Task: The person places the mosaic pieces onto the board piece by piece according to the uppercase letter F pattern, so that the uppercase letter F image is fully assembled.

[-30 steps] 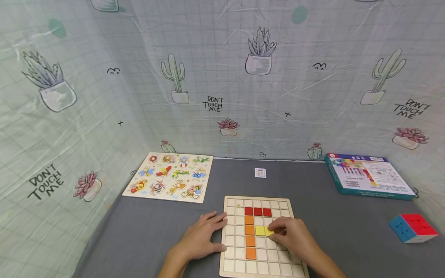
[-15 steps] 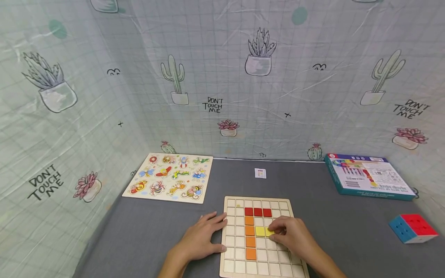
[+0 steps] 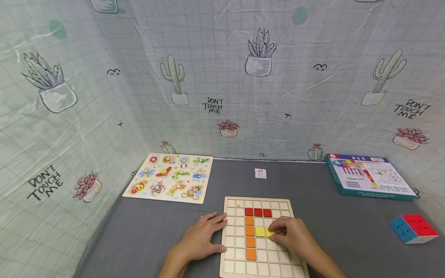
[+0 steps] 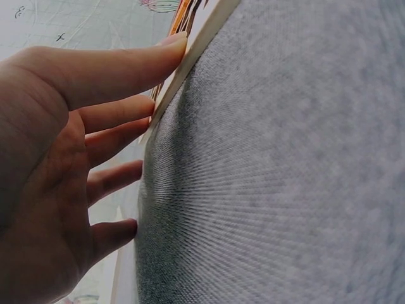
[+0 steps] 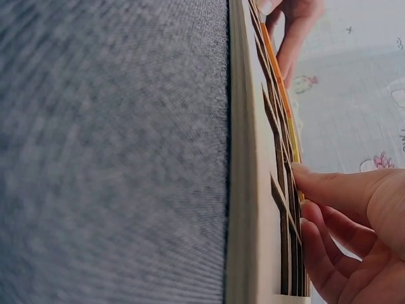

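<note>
A wooden grid board [image 3: 240, 266] lies on the table. Three red tiles [image 3: 258, 212] form a row near its top, above a column of several orange tiles [image 3: 250, 231]. To the right of that column, one yellow tile [image 3: 260, 231] sits in a cell. My right hand [image 3: 295, 235] has its thumb and forefinger on a second yellow tile [image 3: 269, 233] beside it, partly covered by the fingertips. In the left wrist view, my left hand [image 4: 63, 139] has spread fingers; the thumb and some fingertips touch the board's left edge.
A wooden insect puzzle [image 3: 174, 177] stands at the back left. At the back centre lies a small printed card [image 3: 260, 173]. A flat game box [image 3: 372, 177] is at the back right, with a puzzle cube [image 3: 413, 228] nearer. Patterned cloth walls [image 3: 222, 77] surround the grey table.
</note>
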The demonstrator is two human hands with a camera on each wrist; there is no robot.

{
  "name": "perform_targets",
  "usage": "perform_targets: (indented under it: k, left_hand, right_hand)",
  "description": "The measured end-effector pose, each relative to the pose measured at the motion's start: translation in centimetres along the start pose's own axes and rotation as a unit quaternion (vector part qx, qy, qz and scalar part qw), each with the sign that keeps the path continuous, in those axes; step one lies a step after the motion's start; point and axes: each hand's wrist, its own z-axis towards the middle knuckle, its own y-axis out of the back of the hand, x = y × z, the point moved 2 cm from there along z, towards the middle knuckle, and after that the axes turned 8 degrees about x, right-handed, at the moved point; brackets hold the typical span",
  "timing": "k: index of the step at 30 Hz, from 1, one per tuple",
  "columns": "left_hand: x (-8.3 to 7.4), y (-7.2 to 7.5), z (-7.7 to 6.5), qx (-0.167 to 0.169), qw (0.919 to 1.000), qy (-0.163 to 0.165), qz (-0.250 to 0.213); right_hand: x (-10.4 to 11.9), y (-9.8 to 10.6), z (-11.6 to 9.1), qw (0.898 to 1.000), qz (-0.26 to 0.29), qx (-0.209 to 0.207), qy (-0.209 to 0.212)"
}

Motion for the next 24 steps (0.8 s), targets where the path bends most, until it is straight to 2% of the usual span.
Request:
perform_targets:
  k: [16, 24]
  left_hand:
    - [0.02, 0.26, 0.07, 0.012, 0.9998, 0.008, 0.016]
    - [-0.51, 0.54, 0.18, 0.011, 0.9982, 0.004, 0.058]
  right_hand:
    - [0.20, -0.03, -0.13, 1.000, -0.001, 0.000, 0.015]
    - [-0.36, 0.48, 0.01, 0.999, 0.007, 0.019, 0.029]
